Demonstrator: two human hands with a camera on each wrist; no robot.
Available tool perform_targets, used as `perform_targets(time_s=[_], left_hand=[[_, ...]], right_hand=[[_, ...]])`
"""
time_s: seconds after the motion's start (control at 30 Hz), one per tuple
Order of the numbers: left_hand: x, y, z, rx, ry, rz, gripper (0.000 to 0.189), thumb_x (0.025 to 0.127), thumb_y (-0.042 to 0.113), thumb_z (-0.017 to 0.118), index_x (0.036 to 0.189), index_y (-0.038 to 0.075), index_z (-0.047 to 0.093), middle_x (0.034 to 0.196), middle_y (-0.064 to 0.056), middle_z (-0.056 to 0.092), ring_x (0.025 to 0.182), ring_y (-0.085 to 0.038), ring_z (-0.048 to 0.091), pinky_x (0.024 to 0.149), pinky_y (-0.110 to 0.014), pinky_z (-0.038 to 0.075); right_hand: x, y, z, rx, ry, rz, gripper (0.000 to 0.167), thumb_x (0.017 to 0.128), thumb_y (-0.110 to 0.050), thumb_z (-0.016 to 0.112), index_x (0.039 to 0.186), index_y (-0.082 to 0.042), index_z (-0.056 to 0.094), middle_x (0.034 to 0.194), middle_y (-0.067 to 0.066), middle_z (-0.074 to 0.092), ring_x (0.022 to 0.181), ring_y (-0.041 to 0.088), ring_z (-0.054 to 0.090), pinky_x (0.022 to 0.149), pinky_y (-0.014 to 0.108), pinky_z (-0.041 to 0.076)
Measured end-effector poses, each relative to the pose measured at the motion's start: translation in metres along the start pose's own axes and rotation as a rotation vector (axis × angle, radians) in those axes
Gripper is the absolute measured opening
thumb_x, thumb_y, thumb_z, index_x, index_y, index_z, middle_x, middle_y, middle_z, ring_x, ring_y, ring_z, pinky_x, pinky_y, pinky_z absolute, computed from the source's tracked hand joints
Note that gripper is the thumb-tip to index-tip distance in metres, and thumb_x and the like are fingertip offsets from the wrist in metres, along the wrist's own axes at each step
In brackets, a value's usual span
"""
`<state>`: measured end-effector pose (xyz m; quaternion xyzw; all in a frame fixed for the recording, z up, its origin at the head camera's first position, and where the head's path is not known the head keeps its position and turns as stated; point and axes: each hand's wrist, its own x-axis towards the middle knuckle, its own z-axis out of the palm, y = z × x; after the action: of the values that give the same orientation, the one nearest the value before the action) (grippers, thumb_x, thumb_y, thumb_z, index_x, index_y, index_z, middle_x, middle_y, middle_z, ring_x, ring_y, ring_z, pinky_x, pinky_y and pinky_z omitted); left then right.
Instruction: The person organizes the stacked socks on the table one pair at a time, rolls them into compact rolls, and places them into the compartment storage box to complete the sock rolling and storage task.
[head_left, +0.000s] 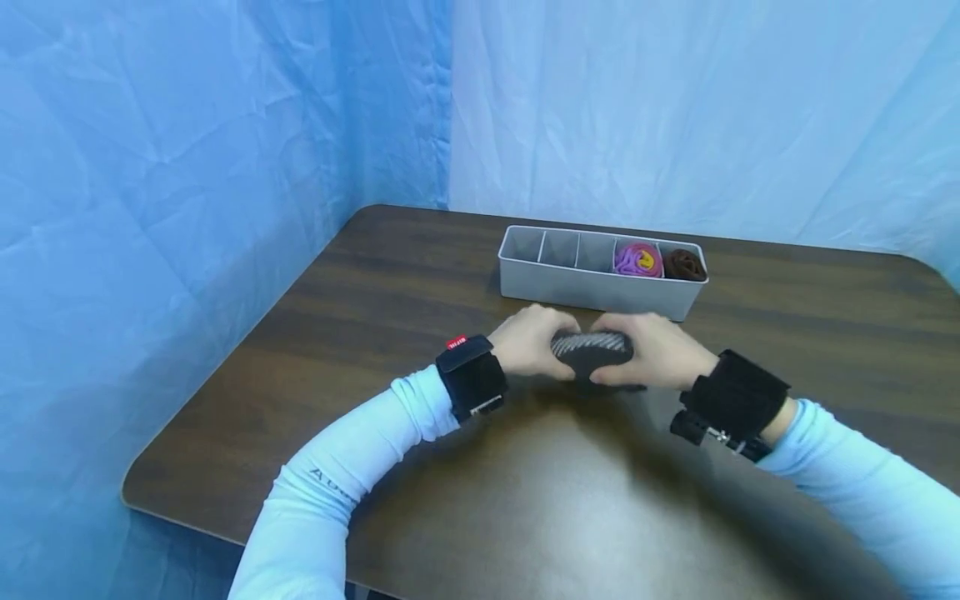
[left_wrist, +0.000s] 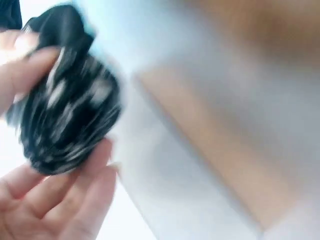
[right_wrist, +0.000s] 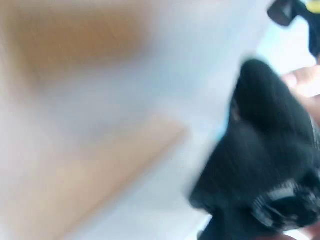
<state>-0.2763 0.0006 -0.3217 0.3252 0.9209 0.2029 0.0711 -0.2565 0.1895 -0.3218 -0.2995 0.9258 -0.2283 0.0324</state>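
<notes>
A black cloth roll with a whitish striped pattern (head_left: 592, 354) is held above the table between both hands. My left hand (head_left: 531, 340) grips its left side and my right hand (head_left: 656, 350) its right side, with fingers and thumbs curled round it. In the left wrist view the patterned roll (left_wrist: 70, 110) is bunched between fingers (left_wrist: 75, 195) and thumb. A loose plain black part of the cloth (right_wrist: 265, 140) spreads out in the right wrist view, where most of the right hand is out of frame.
Just beyond the hands stands a long grey divided box (head_left: 585, 285). Its two right compartments hold a pink, purple and yellow roll (head_left: 637, 260) and a brown roll (head_left: 684, 265). The dark wooden table (head_left: 360, 333) is backed by blue curtains (head_left: 187, 167).
</notes>
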Motion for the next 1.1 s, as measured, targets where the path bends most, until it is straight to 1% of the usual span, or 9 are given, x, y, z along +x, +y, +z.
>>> perform_targets(time_s=[0.13, 0.23, 0.33, 0.37, 0.47, 0.6, 0.73, 0.93, 1.1], left_hand=[[0.018, -0.004, -0.042, -0.055, 0.236, -0.022, 0.05, 0.067, 0.027, 0.071, 0.111, 0.014, 0.053, 0.104, 0.0, 0.059, 0.091, -0.012, 0.054, 0.078, -0.021, 0.042], [0.033, -0.014, -0.067, -0.09, 0.337, -0.177, 0.048, 0.074, 0.028, 0.065, 0.117, 0.013, 0.049, 0.112, -0.003, 0.056, 0.1, -0.015, 0.051, 0.085, -0.025, 0.04], [0.045, -0.036, -0.071, -0.1, 0.405, -0.373, 0.042, 0.082, 0.027, 0.055, 0.12, 0.012, 0.047, 0.118, -0.006, 0.053, 0.106, -0.019, 0.049, 0.088, -0.031, 0.039], [0.048, -0.043, -0.069, -0.11, 0.413, -0.434, 0.041, 0.084, 0.027, 0.052, 0.121, 0.011, 0.046, 0.119, -0.007, 0.052, 0.107, -0.02, 0.049, 0.089, -0.032, 0.038], [0.084, -0.107, -0.035, -0.09, 0.451, -0.551, 0.042, 0.083, 0.031, 0.05, 0.12, 0.011, 0.047, 0.116, -0.007, 0.054, 0.104, -0.022, 0.05, 0.084, -0.032, 0.04], [0.136, -0.197, 0.012, -0.176, 0.428, -0.633, 0.037, 0.081, 0.034, 0.053, 0.113, 0.016, 0.055, 0.109, -0.002, 0.058, 0.097, -0.019, 0.053, 0.076, -0.031, 0.043], [0.153, -0.224, 0.021, -0.251, 0.472, -0.641, 0.023, 0.08, 0.026, 0.053, 0.1, 0.02, 0.064, 0.096, 0.0, 0.063, 0.085, -0.016, 0.055, 0.067, -0.03, 0.045], [0.2, -0.297, 0.044, -0.29, 0.517, -0.614, 0.016, 0.073, 0.041, 0.059, 0.086, 0.033, 0.064, 0.09, 0.009, 0.063, 0.082, -0.01, 0.055, 0.066, -0.029, 0.044], [0.169, -0.241, 0.029, -0.282, 0.533, -0.652, 0.017, 0.076, 0.032, 0.056, 0.086, 0.023, 0.067, 0.086, 0.005, 0.063, 0.08, -0.012, 0.054, 0.065, -0.027, 0.042]], right_hand=[[0.023, -0.005, -0.048, -0.048, 0.155, 0.067, 0.05, 0.071, -0.029, 0.067, 0.112, -0.008, 0.048, 0.102, 0.015, 0.055, 0.087, 0.027, 0.054, 0.071, 0.04, 0.044], [0.047, -0.005, -0.075, -0.106, 0.223, 0.157, 0.051, 0.073, -0.026, 0.064, 0.116, -0.004, 0.044, 0.107, 0.02, 0.051, 0.091, 0.033, 0.05, 0.075, 0.045, 0.041], [0.067, 0.001, -0.079, -0.201, 0.295, 0.24, 0.054, 0.073, -0.026, 0.062, 0.117, -0.001, 0.043, 0.106, 0.023, 0.051, 0.093, 0.036, 0.048, 0.079, 0.047, 0.038], [0.073, 0.004, -0.076, -0.224, 0.314, 0.267, 0.055, 0.072, -0.026, 0.062, 0.117, 0.0, 0.043, 0.106, 0.024, 0.051, 0.092, 0.037, 0.048, 0.079, 0.047, 0.038], [0.084, 0.01, -0.06, -0.258, 0.353, 0.343, 0.055, 0.072, -0.028, 0.061, 0.114, 0.004, 0.045, 0.101, 0.026, 0.053, 0.089, 0.038, 0.05, 0.077, 0.046, 0.04], [0.092, 0.012, -0.042, -0.276, 0.384, 0.43, 0.041, 0.071, -0.029, 0.06, 0.091, 0.006, 0.053, 0.082, 0.022, 0.057, 0.071, 0.034, 0.054, 0.059, 0.04, 0.043], [0.099, 0.011, -0.038, -0.353, 0.384, 0.527, 0.032, 0.071, -0.031, 0.06, 0.07, 0.001, 0.053, 0.066, 0.015, 0.054, 0.058, 0.027, 0.05, 0.044, 0.032, 0.037], [0.11, 0.004, -0.037, -0.476, 0.284, 0.509, 0.036, 0.074, -0.022, 0.056, 0.091, 0.009, 0.055, 0.088, 0.024, 0.053, 0.077, 0.035, 0.055, 0.058, 0.042, 0.047], [0.119, -0.004, -0.035, -0.48, 0.245, 0.578, 0.034, 0.076, -0.017, 0.051, 0.099, 0.007, 0.056, 0.096, 0.025, 0.053, 0.084, 0.034, 0.055, 0.066, 0.042, 0.047]])
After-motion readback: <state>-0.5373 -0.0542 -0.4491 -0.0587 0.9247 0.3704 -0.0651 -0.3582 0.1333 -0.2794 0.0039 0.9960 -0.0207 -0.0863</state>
